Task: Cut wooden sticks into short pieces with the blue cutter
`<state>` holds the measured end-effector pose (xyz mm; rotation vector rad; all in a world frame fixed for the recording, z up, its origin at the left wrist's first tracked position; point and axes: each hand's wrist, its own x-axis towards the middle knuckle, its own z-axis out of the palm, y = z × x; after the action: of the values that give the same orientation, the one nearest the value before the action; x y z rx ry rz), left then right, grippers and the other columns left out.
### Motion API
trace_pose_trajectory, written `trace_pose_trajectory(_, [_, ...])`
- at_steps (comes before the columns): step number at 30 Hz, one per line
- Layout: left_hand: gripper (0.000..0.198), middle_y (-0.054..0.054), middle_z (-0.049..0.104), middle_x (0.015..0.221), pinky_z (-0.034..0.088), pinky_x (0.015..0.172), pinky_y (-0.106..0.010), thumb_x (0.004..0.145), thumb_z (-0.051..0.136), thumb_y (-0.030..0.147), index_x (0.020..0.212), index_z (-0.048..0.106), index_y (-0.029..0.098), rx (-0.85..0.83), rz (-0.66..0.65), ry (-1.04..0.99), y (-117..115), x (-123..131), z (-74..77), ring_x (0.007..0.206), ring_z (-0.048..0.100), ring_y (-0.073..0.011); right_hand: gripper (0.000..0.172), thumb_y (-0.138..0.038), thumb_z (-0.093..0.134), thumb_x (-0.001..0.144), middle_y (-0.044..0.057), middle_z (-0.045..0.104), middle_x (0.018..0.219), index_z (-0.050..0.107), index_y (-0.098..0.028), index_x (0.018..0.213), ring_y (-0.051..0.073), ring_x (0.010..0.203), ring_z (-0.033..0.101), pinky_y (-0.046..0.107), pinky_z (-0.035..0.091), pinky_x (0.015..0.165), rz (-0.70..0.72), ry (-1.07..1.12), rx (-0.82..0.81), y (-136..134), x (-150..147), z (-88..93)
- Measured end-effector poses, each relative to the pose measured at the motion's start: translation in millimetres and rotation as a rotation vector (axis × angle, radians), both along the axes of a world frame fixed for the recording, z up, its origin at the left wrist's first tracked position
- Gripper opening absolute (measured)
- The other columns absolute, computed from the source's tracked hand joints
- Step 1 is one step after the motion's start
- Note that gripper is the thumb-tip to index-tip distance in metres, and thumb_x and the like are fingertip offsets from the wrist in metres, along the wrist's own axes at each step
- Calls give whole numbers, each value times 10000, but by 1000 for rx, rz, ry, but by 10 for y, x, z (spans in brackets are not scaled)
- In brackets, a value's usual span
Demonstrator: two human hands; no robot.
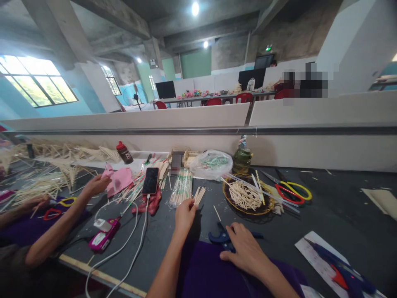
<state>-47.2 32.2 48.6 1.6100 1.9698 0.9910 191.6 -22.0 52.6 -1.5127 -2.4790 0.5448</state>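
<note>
A dark worktable point(341, 207) is seen spread with craft material, backed by a long white partition point(186, 118). At the left edge a co-worker's arm point(58, 231) is stretched toward a pink cloth point(119, 180). Near the middle, a round woven tray point(266, 205) is filled with short cut sticks, and red-and-yellow scissors point(293, 191) are laid just beside it. A phone point(150, 180) is propped among loose sticks with its white cable trailing toward the near edge. The left hand point(185, 215) is closed on a small bunch of thin wooden sticks point(199, 194), pinched near their lower ends so that the tips fan upward, just beside a wrapped bundle of sticks point(181, 188). The sticks are judged light, stiff and easily snapped, best gripped low and together. The right hand point(243, 246) is laid flat, fingers loosely spread, on blue-handled cutters point(218, 237) at the edge of a purple cloth point(204, 269). The cutters' blades are hidden under the hand, and a tool at the lower right corner is cut off.
</note>
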Motion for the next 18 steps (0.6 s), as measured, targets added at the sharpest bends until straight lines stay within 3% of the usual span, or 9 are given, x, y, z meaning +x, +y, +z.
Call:
trace_pose_trajectory(2, [217, -56, 707, 868, 419, 727, -272, 771, 588, 274, 933, 696, 179, 56, 9, -63, -31, 31, -60, 799, 628, -195, 413, -539, 550, 813, 104, 601, 986, 638, -192, 1018, 264, 964, 546, 347, 400, 830, -6, -7, -20, 104, -17, 71])
trace_pose_trajectory(5, [242, -71, 700, 899, 432, 764, -289, 802, 550, 299, 954, 680, 162, 130, 12, -131, -87, 83, -153, 829, 624, -209, 361, -434, 370, 939, 84, 638, 894, 632, -191, 887, 227, 914, 599, 306, 406, 759, -80, -73, 0, 305, -125, 157])
trace_pose_trajectory(11, [278, -96, 693, 965, 424, 808, -303, 844, 504, 299, 1017, 670, 157, 111, 13, -38, -158, 111, -220, 891, 620, -218, 233, -328, 498, 884, 118, 679, 978, 628, -155, 968, 229, 919, 637, 285, 408, 710, -154, -173, -12, 649, -458, 84])
trace_pose_trajectory(18, [276, -101, 718, 917, 433, 778, -304, 793, 556, 278, 1004, 679, 148, 31, 74, -41, -105, 28, -184, 847, 643, -222, 139, -187, 515, 802, 81, 708, 843, 653, -172, 791, 188, 815, 651, 254, 378, 660, -164, -78, -27, 749, -509, 6])
